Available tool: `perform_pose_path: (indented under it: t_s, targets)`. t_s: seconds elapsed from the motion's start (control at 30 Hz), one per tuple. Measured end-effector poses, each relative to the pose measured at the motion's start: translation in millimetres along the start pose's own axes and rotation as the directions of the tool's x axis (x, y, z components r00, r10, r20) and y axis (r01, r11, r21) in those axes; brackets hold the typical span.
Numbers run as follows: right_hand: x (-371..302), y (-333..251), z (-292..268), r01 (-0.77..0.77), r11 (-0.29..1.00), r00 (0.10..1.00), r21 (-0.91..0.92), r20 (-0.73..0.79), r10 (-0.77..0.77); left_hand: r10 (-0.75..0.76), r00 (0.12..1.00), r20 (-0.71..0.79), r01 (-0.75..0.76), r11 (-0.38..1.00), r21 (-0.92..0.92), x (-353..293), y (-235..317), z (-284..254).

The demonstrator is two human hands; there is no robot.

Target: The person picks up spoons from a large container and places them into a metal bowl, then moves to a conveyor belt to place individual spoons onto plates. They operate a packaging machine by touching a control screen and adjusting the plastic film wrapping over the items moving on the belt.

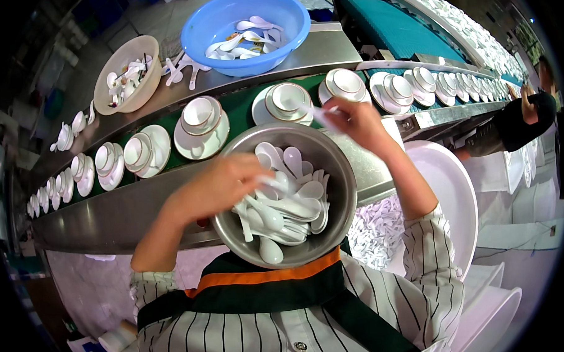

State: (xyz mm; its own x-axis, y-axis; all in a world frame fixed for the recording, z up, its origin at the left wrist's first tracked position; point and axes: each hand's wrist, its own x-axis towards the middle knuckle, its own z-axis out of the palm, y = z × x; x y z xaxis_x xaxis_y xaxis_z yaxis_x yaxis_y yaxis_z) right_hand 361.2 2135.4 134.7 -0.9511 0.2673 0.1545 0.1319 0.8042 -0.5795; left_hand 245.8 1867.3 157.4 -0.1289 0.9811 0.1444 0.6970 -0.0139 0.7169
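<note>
A steel bowl (346,201) full of white soup spoons (289,207) rests close against my body at the belt's near edge. My left hand (229,181) is over the bowl's left side, smeared by motion, its fingers closed on a white spoon (276,183) that is also blurred. Past the bowl's far right rim, my right hand (361,120) pinches another white spoon (320,117). That spoon points toward a cup and bowl stack (287,101) on a saucer. The stack stands on the green conveyor belt (238,118) just beyond the steel bowl.
Several stacked place settings (199,126) line the belt on both sides. On the steel ledge behind are a blue basin (193,39) and a cream basin (154,69) with spoons. A large white tub (454,201) of small white pieces stands right. Another person (528,121) is at far right.
</note>
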Motion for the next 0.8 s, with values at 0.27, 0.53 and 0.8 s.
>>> perform_pose_path:
  t_s: [0.27, 0.53, 0.8]
  targets:
    - [25.7, 128.7, 42.2, -0.17, 0.944, 0.973, -0.283, -0.198, 0.116, -0.482, 0.537, -0.693, 0.598, 0.796, -0.09, 45.7, -167.4, 5.8]
    - [6.9, 12.3, 21.6, 0.15, 0.924, 0.941, -0.352, -0.236, -0.243, -0.612, 0.671, -0.418, 0.72, 0.672, 0.171, 32.7, -158.0, 18.4]
    - [-52.4, -20.5, 54.3, 0.562, 0.795, 0.794, -0.228, 0.418, -0.442, -0.106, 0.983, -0.149, 0.131, 0.977, 0.168, 34.5, -32.5, 8.9]
